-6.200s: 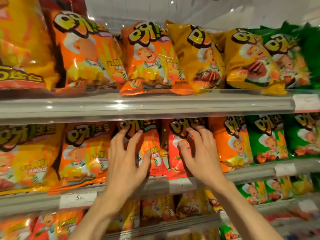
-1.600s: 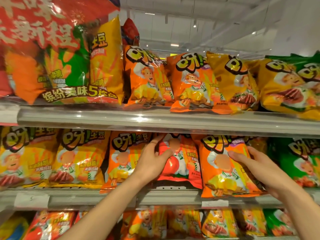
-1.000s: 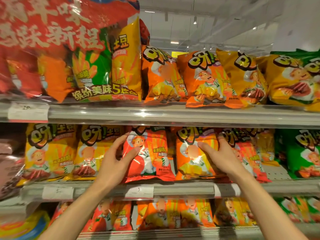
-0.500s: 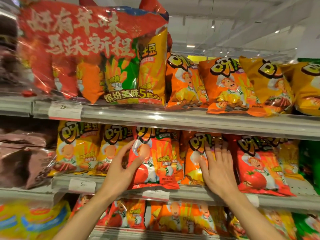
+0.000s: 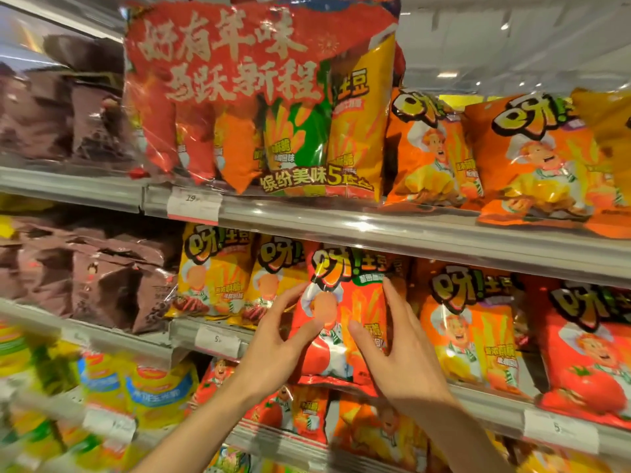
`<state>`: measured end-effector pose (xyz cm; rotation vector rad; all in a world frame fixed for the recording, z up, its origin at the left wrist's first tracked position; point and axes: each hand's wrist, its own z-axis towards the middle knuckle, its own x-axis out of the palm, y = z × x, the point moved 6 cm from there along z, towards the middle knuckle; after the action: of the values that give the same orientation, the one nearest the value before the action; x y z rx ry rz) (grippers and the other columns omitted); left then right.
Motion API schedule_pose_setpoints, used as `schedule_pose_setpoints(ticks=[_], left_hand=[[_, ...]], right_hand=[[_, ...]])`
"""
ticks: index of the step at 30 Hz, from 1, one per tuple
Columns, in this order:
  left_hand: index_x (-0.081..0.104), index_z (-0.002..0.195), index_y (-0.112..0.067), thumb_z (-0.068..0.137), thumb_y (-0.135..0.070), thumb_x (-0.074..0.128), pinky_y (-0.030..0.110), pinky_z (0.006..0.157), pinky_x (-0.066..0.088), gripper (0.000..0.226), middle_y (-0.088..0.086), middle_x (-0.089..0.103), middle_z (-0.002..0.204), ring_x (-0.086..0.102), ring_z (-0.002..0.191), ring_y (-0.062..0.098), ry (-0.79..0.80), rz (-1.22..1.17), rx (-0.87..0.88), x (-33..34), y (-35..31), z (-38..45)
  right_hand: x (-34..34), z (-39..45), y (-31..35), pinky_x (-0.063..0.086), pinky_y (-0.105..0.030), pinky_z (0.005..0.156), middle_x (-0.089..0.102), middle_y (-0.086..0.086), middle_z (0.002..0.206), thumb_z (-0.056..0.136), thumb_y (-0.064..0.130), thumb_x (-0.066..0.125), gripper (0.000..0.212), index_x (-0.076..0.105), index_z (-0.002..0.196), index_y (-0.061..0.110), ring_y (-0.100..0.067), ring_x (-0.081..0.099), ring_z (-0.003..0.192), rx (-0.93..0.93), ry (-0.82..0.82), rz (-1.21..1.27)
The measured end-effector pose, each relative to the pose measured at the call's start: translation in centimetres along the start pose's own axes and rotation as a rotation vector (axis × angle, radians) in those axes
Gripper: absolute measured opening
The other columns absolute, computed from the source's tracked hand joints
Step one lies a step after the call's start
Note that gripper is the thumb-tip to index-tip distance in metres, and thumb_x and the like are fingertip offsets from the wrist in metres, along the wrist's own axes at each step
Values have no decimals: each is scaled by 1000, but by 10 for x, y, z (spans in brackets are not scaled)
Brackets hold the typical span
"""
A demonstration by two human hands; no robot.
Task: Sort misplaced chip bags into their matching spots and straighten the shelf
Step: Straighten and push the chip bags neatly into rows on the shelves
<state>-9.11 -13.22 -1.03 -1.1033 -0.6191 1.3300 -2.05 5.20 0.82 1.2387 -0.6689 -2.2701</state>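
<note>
A red chip bag (image 5: 362, 302) with a tomato and a chef stands at the front of the middle shelf (image 5: 491, 402), between two yellow bags (image 5: 218, 274) on its left and an orange bag (image 5: 467, 322) on its right. My left hand (image 5: 273, 343) holds its left edge, thumb on the front and fingers along the side. On the right edge my right hand (image 5: 399, 353) has the same hold. A second red tomato bag (image 5: 587, 356) stands further right, past the orange one.
The upper shelf rail (image 5: 375, 230) carries a large red multipack (image 5: 259, 97) and orange bags (image 5: 532, 158). Brown bags (image 5: 95, 281) fill the left section. More red and orange bags (image 5: 297, 411) sit on the shelf below, yellow packs (image 5: 143, 387) at lower left.
My right hand has left the orange bag and taken the red bag's right edge. My left hand stays on the red bag. My view has swung left, showing the brown bags.
</note>
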Motion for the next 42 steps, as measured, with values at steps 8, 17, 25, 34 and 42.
schedule_pose_setpoints(ticks=[8, 17, 25, 34, 42], left_hand=[[42, 126, -61, 82, -60, 69, 1, 87, 33, 51, -45, 43, 128, 34, 112, -35, -53, -16, -37, -69, 27, -3], [57, 131, -39, 71, -55, 79, 41, 104, 49, 66, -13, 64, 128, 61, 118, 5, -218, 33, 35, -233, 65, 4], [58, 128, -37, 74, -55, 75, 41, 105, 47, 59, -12, 63, 126, 60, 118, 4, -315, 91, 90, -314, 79, 8], [56, 129, -41, 79, -49, 77, 37, 102, 49, 55, -19, 57, 127, 57, 118, 0, -357, 120, 59, -357, 95, 14], [54, 131, -47, 79, -57, 76, 42, 101, 51, 57, -16, 57, 132, 60, 119, 7, -337, 97, 47, -386, 105, 12]], right_hand=[[65, 5, 51, 31, -12, 100, 26, 39, 139, 81, 63, 61, 78, 18, 145, 55, 21, 32, 122, -5, -19, 141], [170, 53, 127, 42, -32, 103, 50, 8, 140, 94, 58, 44, 58, 33, 147, 36, -4, 51, 124, 26, -19, 204], [221, 112, 157, 38, -41, 98, 51, -21, 126, 90, 60, 51, 70, 41, 131, 4, -37, 46, 119, 111, -15, -314], [266, 117, 165, 40, -48, 103, 35, -22, 142, 63, 92, 45, 119, 20, 148, 12, -38, 36, 129, 216, -52, -457], [268, 126, 185, 35, -49, 104, 38, -20, 143, 75, 79, 53, 103, 24, 148, 12, -37, 37, 132, 227, -22, -474]])
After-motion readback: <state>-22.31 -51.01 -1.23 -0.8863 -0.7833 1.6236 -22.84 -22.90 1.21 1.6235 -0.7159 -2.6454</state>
